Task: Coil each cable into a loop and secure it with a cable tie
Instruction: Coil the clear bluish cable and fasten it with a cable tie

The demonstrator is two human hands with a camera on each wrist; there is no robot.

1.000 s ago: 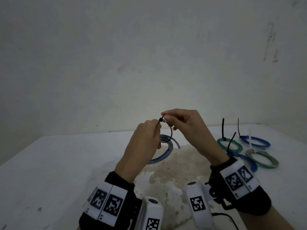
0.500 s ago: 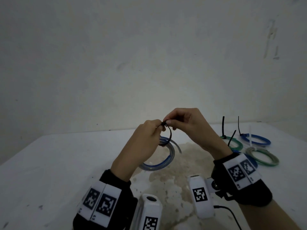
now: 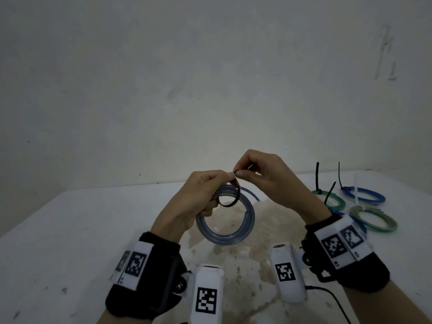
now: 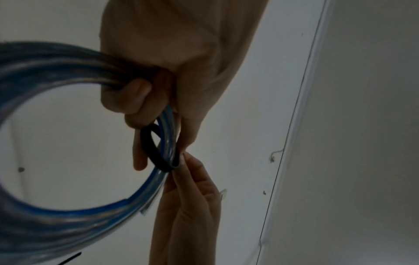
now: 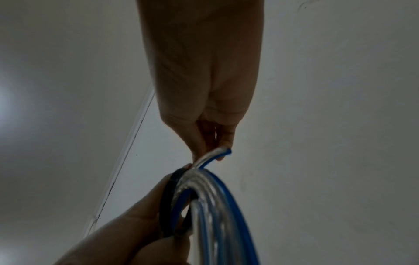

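A coil of blue and clear cable (image 3: 225, 232) hangs from my left hand (image 3: 224, 178), raised above the white table (image 3: 70, 230). A black cable tie (image 3: 231, 197) loops loosely around the top of the coil. My right hand (image 3: 238, 173) pinches the tie's end just where the two hands meet. In the left wrist view my curled fingers (image 4: 133, 96) grip the coil (image 4: 68, 215), with the tie (image 4: 152, 148) just below them. In the right wrist view the cable's cut end (image 5: 215, 154) sticks up beside my right fingertips (image 5: 199, 152), next to the tie (image 5: 166, 199).
Several tied coils lie at the right of the table: a green one (image 3: 333, 201), a blue one (image 3: 367, 195) and a grey-green one (image 3: 376, 220), with tie tails standing up. A brownish stain (image 3: 247, 260) spreads under my hands. A bare wall (image 3: 210, 90) stands behind.
The coil has swung down and toward me under the left hand, so its ring now faces me. Both hands have stayed together at the tie.
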